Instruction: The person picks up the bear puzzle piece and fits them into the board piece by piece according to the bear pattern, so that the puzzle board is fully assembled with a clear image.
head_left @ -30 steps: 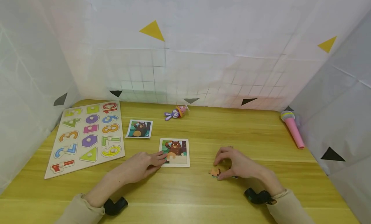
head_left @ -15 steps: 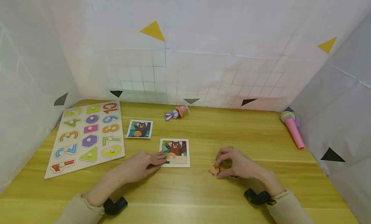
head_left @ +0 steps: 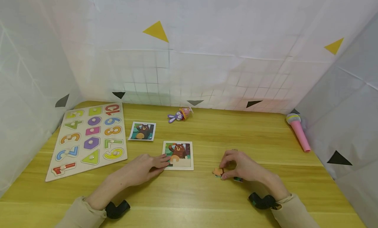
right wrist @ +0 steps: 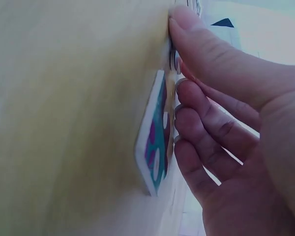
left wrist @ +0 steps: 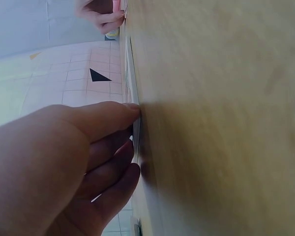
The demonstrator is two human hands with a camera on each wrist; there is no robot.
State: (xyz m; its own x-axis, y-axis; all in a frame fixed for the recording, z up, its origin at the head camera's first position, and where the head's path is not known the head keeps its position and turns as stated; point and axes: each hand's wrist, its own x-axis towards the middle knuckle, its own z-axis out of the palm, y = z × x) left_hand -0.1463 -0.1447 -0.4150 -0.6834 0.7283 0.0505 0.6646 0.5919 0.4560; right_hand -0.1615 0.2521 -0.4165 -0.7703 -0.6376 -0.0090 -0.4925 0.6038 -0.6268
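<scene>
My left hand (head_left: 146, 169) rests its fingers on the left edge of a square wooden bear puzzle (head_left: 189, 155). The upper part of the picture is filled with pieces, and bare wood shows low on the right. In the left wrist view, the thumb of the left hand (left wrist: 78, 147) touches the board's thin edge. To the right of the board, my right hand (head_left: 243, 167) pinches an orange-and-brown puzzle piece (head_left: 218, 172) between thumb and fingers, low over the table. Another puzzle piece (head_left: 238, 179), partly hidden, lies under that hand; its teal and purple face (right wrist: 157, 142) shows in the right wrist view.
Left of the puzzle lies a wooden number-and-shape board (head_left: 88, 137) with knobbed pieces. A bear picture card (head_left: 142, 131) sits behind the left hand, and a small purple rabbit toy (head_left: 178, 115) farther back. A pink toy microphone (head_left: 299, 132) lies at the right edge.
The right hand's thumb and fingers have closed on the orange-and-brown piece, which has shifted slightly left and turned. More of the piece beneath that hand shows. The left hand keeps its place.
</scene>
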